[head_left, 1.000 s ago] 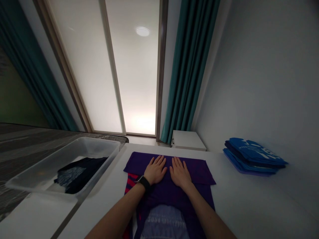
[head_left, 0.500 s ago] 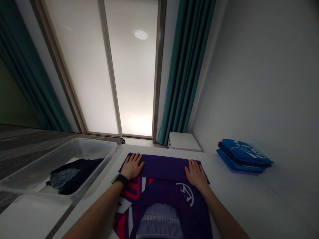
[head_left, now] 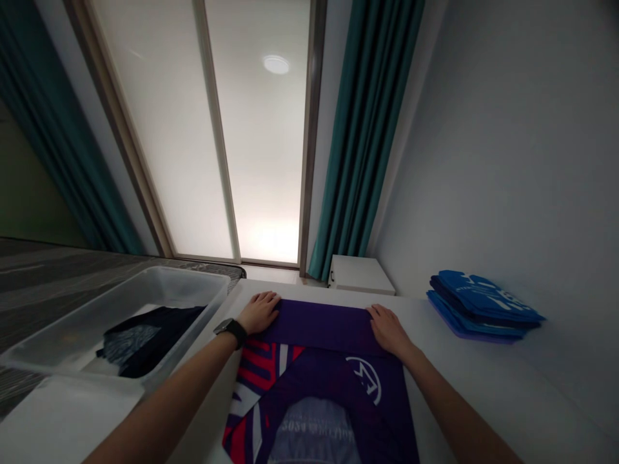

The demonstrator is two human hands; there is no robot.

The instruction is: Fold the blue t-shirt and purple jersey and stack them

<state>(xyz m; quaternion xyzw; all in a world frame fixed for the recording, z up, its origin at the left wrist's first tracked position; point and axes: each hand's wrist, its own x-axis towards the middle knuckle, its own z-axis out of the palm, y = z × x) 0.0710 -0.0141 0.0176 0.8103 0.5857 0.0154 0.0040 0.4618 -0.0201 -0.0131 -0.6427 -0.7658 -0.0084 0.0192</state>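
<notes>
A purple T-shirt [head_left: 333,380], with red and white patterning at its left side and a round white emblem at its right, lies on the white table. Its far end forms a plain purple folded band. At the far left corner of this band, my left hand [head_left: 260,312] has its fingers bent over the edge. My right hand [head_left: 388,328] holds the far right corner with curled fingers. The fingertips of both hands are partly hidden. A dark watch [head_left: 233,330] is on my left wrist.
Left of the table stands a translucent plastic bin [head_left: 169,277] with dark clothing [head_left: 155,341] inside. A stack of folded blue garments [head_left: 483,306] lies at the right by the wall. Beyond the table are a white cabinet [head_left: 362,274] and teal curtains [head_left: 370,142].
Both hands have slid from lying flat on the band to its outer corners, with fingers now bent at the edge. The view has shifted slightly.
</notes>
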